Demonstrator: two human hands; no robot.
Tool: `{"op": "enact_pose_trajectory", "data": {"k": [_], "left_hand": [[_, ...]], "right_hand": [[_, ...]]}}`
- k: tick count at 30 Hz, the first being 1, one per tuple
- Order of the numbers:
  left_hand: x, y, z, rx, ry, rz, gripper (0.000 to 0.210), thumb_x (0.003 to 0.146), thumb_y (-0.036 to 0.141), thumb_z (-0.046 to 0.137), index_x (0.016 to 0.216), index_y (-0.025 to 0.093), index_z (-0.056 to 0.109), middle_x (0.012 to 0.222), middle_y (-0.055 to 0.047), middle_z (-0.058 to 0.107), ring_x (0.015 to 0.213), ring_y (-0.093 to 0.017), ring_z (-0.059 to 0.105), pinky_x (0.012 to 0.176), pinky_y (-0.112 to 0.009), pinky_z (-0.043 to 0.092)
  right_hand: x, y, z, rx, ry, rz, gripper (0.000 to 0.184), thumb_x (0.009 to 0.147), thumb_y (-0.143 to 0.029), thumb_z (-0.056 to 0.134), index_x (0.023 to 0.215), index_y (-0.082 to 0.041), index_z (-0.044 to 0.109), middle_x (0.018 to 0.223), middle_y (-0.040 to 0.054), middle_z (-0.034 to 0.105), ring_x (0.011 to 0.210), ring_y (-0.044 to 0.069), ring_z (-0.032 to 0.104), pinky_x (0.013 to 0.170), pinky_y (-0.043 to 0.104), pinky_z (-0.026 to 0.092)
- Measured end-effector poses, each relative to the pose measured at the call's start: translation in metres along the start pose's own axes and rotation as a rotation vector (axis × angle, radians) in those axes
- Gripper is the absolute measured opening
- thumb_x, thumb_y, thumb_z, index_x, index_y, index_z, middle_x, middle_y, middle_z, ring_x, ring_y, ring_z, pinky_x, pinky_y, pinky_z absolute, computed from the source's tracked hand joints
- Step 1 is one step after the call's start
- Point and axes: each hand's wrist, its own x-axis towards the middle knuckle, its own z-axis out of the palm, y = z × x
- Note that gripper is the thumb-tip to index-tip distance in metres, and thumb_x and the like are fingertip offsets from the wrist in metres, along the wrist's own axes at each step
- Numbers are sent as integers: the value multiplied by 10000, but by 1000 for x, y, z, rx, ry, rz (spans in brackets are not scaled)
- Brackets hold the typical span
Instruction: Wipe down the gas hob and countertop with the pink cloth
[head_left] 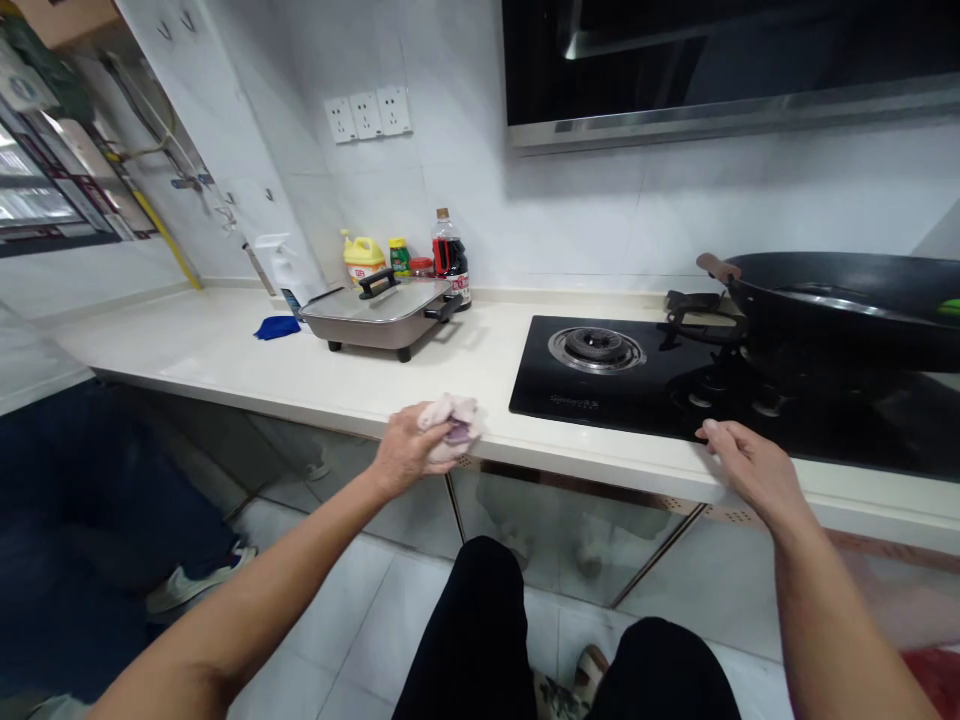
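My left hand [409,448] is closed around a crumpled pale pink cloth [452,415] at the front edge of the white countertop [315,378]. The cloth touches the edge, left of the black gas stove [574,385]. Over at the stove's front border, my right hand [750,465] hovers or rests by the counter edge with fingers curled in and nothing visible in them. Behind my left hand stands a brownish electric pan [367,330] with a glass lid.
A large wok [840,290] sits on the right burner. Along the wall are a dark sauce bottle [451,258], a yellow jug [365,255], a white spray bottle [281,265] and a blue cloth [277,327]. The range hood [705,70] hangs above. Another person's leg [97,520] is at left.
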Motion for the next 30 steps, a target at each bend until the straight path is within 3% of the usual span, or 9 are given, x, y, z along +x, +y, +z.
{"op": "enact_pose_trajectory", "data": {"k": [3,5,9,12,15,24,30], "left_hand": [[-20,-50,-19,182,38,-50,568,732,533,838,1200,224,747,1412,-149,602,1332,-387,511,1146,-572,420],[-30,-67,-20,250,129,-138,592,721,554,830,1191,207,740,1393,-180,582,1323,-417,493,1125,-589,424],[-36,-55,8,305,320,-288,603,808,605,722,1218,162,719,1417,-219,506,1327,-458,443,1099,-633,383],[-33,-20,40,313,433,-359,591,836,631,667,1216,180,712,1465,-230,448,1355,-463,408,1101,-647,354],[-29,24,67,261,475,-352,523,837,582,684,1201,207,708,1484,-221,419,1389,-450,385,1117,-633,351],[2,180,124,48,266,-62,398,838,430,764,1227,345,753,1446,-165,505,1388,-481,413,1074,-669,365],[41,250,127,6,146,78,410,848,415,760,1248,326,744,1490,-154,511,1319,-472,455,994,-650,429]], "right_hand": [[-1,-1,1,1,-6,6,610,888,-770,427,951,-283,788,896,63,796,871,311,696,718,387,458],[-1,-3,2,-1,-5,0,615,881,-775,417,931,-285,785,893,59,796,852,304,693,708,381,453],[-4,-8,5,-7,26,2,652,899,-801,384,932,-288,785,844,53,779,805,288,676,689,367,437],[-5,-10,8,9,57,-5,686,927,-810,347,930,-285,788,815,49,761,783,272,665,680,356,423],[-5,-10,10,29,60,-37,698,950,-805,329,908,-280,788,823,46,759,793,261,668,690,346,423],[-6,-10,10,92,103,-86,673,973,-772,359,865,-263,784,775,37,747,775,247,678,673,326,444],[-11,-11,10,275,203,-108,667,962,-794,426,824,-235,762,734,32,694,741,214,646,699,318,471]]}}
